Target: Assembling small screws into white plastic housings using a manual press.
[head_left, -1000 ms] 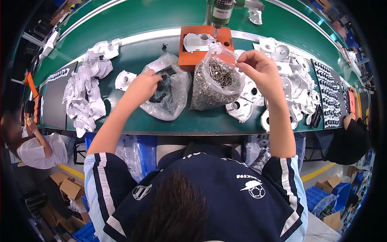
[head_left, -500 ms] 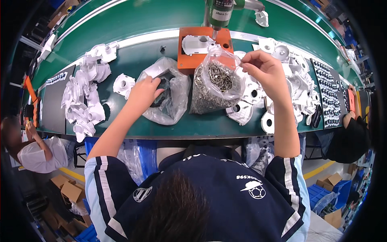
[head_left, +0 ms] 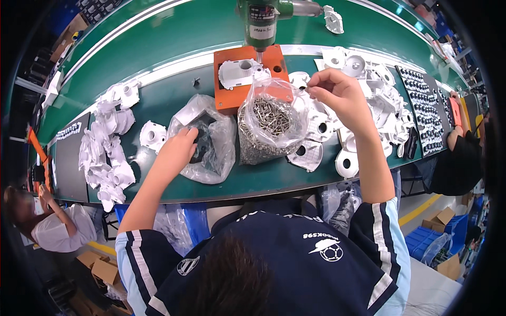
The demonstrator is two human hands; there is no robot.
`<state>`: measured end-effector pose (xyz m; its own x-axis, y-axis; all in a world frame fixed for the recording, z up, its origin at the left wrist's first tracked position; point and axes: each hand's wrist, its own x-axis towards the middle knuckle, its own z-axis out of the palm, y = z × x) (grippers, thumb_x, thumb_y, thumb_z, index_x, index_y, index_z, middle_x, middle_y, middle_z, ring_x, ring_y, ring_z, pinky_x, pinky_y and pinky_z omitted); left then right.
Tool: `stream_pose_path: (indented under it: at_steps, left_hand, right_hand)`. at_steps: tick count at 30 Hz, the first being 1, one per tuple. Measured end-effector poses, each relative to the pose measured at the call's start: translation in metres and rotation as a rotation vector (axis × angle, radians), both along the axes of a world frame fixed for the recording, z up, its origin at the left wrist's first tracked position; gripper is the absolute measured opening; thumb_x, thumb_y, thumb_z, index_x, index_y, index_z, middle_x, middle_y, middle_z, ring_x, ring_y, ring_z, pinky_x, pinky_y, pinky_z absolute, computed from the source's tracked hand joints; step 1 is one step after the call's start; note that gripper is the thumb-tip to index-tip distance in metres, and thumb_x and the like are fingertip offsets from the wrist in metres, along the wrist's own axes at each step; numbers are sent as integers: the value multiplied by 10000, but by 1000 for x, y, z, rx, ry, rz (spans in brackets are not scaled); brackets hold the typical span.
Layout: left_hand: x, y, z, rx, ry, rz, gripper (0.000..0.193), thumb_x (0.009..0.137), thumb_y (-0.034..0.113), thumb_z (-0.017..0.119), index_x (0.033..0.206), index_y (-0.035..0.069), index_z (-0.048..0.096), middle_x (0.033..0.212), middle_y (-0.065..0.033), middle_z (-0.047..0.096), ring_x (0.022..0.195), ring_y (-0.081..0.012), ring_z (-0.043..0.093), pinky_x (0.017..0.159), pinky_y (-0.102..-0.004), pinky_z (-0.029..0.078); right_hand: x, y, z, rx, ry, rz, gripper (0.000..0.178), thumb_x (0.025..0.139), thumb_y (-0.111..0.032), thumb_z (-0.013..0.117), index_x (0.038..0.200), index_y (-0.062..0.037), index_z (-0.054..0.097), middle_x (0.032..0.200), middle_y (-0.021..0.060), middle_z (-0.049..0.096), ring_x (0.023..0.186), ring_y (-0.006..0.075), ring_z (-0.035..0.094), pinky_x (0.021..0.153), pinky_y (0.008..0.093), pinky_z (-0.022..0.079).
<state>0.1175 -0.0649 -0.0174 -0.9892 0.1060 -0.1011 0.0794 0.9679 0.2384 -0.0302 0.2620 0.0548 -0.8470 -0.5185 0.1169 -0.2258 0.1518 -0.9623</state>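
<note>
My left hand (head_left: 181,149) reaches over the mouth of a clear plastic bag (head_left: 221,158) holding dark small parts. Its fingers are drawn together at the bag's opening; what they hold, if anything, is hidden. To the right stands a clear bag full of metal screws (head_left: 270,117), its top spread wide. Just beyond its right rim my right hand (head_left: 340,97) is raised, thumb and fingers in a pinch; anything between them is too small to make out. Behind the bags, a white plastic housing (head_left: 236,72) lies on an orange fixture block (head_left: 225,99), below a green powered driver (head_left: 260,23).
White housings (head_left: 108,142) are heaped at the left, and more white parts (head_left: 322,126) lie at the right. Beside these stands a tray of small black-and-white parts (head_left: 421,100). One housing (head_left: 332,20) sits far back. Co-workers (head_left: 68,226) are at both sides.
The view has shifted, so the bench sits lower and further left. My left hand's fingers have drawn together over the bag. My right hand stays pinched beside the screw bag.
</note>
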Motion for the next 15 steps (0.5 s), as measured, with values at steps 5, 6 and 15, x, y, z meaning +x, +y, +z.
stream_pose_path:
  at_steps: [5, 6, 15]
  left_hand:
    - [-10, 1, 5, 109, -79, 44, 229, 773, 71, 563, 971, 27, 458, 905, -197, 568, 837, -406, 559, 716, -444, 457]
    - [-11, 0, 6, 149, -64, 37, 196, 770, 61, 553, 949, 20, 485, 874, -194, 571, 825, -399, 562, 709, -433, 458]
    - [-19, -3, 5, 247, -92, 49, 108, 765, 85, 579, 814, -8, 558, 788, -176, 563, 718, -329, 560, 665, -379, 451]
  right_hand:
    - [-8, 7, -1, 42, -52, -23, 122, 803, -7, 619, 910, 34, 578, 848, 42, 596, 784, 88, 562, 702, 214, 461]
    - [-9, 8, -1, 35, -54, -15, 120, 803, -5, 617, 909, 34, 578, 848, 41, 595, 784, 87, 561, 702, 213, 459]
    - [-19, 15, -3, -1, -60, -4, 108, 803, -6, 618, 899, 25, 580, 842, 33, 590, 783, 83, 552, 707, 212, 449]
